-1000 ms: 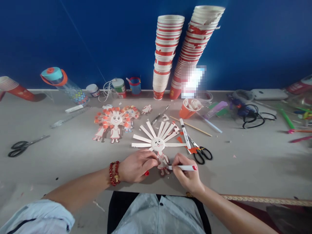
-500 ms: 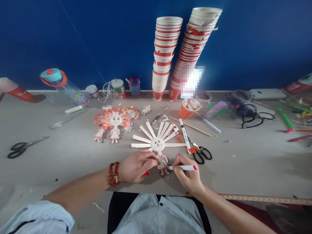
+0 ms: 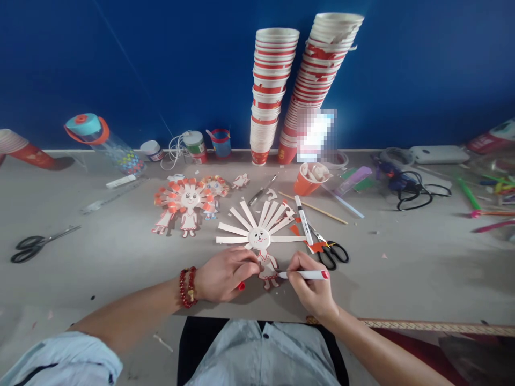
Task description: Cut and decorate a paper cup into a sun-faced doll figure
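A paper doll [image 3: 267, 267] lies near the table's front edge, its round face [image 3: 259, 237] ringed by white paper strips and its dress trimmed in red. My left hand [image 3: 228, 274] is closed at the doll's left edge, thumb and finger gripping it. A red marker cap [image 3: 241, 286] shows below those fingers; whether the hand holds it I cannot tell. In my right hand [image 3: 313, 287] is a white marker with a red end [image 3: 308, 275], its tip touching the dress near the hem on the right.
Finished paper dolls [image 3: 190, 201] lie to the left. Black-handled scissors [image 3: 333, 254] and a black-and-white marker [image 3: 303, 220] lie right of the strips. An orange paper cup [image 3: 308, 182] holds scraps. Tall paper cup stacks [image 3: 267, 102] stand against the blue wall. More scissors [image 3: 34, 247] lie far left.
The marker tip has shifted very slightly along the dress hem, and the red line there looks a little longer. My left hand stays in place.
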Available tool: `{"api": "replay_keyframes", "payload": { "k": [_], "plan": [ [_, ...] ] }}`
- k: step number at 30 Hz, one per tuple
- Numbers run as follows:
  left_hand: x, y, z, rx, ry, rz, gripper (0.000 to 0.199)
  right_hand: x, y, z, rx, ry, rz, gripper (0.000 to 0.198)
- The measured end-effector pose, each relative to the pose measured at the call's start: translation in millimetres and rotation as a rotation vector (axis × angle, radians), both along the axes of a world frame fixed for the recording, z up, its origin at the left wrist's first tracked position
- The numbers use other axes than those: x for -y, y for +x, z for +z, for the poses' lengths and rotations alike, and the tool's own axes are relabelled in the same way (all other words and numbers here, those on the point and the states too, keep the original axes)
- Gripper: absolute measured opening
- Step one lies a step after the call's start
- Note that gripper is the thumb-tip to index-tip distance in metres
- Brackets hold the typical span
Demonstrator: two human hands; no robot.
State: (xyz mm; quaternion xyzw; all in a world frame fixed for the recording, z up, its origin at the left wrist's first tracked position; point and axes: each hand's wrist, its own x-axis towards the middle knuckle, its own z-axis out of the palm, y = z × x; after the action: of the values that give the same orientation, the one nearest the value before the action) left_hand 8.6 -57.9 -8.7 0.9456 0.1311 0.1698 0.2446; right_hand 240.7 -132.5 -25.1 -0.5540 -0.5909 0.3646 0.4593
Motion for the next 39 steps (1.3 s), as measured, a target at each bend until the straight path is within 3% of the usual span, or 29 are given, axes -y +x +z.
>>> {"api": "replay_keyframes", "payload": {
  "k": [27,33,39],
  "plan": [
    [0,2,-0.1,0.047,0.015,0.012,0.044,1,6,1,-0.089,0.029,-0.095,0.018],
    [-1,0,1.7,0.156,0.036,-0.054,0.032,2,10,-7,-0.150,0.060,-0.088,0.015],
    [0,-6,1.0,0.364,0.101,0.131,0.026,2,10,-5,-0.183,0.109,-0.098,0.013]
  ]
}}
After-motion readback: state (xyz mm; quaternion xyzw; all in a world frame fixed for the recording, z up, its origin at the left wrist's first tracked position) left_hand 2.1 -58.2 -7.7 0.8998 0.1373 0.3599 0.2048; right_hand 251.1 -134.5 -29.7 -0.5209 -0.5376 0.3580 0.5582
